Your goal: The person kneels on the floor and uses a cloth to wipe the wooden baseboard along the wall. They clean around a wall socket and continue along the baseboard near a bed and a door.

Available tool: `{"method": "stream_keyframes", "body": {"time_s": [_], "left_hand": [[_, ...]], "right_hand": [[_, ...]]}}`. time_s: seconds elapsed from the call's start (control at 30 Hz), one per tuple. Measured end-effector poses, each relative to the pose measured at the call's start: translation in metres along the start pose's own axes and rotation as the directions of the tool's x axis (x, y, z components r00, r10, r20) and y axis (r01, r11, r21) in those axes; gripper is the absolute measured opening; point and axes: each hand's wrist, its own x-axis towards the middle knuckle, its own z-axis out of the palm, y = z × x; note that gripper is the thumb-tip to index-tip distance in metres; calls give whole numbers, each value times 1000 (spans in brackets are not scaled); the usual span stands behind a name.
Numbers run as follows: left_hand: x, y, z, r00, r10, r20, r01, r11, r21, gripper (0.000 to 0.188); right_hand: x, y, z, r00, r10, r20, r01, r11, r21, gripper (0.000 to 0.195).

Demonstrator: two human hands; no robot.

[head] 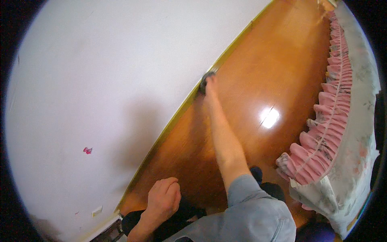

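Observation:
My right hand [211, 84] reaches far forward, its fingers around a dark cloth [203, 84], blurred and too small to make out fully. The cloth is pressed against the narrow yellowish baseboard [178, 114] where the white wall [90, 78] meets the glossy brown floor [266, 60]. A whitish, shiny patch shows on the baseboard just beyond the cloth. Near my knee, my left hand [164, 195] is curled into a loose fist, and nothing shows in it. The inside of that fist is turned away from view.
A bed cover with a pink ruffled skirt [328, 151] runs along the right side, down near the floor. A wall outlet [97, 211] sits low at the lower left. The wall bears a red mark [87, 150]. A lamp's reflection shines on the floor.

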Motion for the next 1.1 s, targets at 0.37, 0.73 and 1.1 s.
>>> {"method": "stream_keyframes", "body": {"time_s": [0.37,0.73,1.1], "left_hand": [[-1,28,-26,989,2,-151,-66,907,-415,25],[43,86,-110,909,312,-276,-417,687,-595,20],[76,93,-134,639,664,-387,-765,603,-229,20]], "right_hand": [[-80,74,1,964,-218,153,257,915,-311,52],[-36,56,-7,990,-119,79,125,989,-76,58],[-127,78,21,956,122,266,-94,989,-115,61]]}}
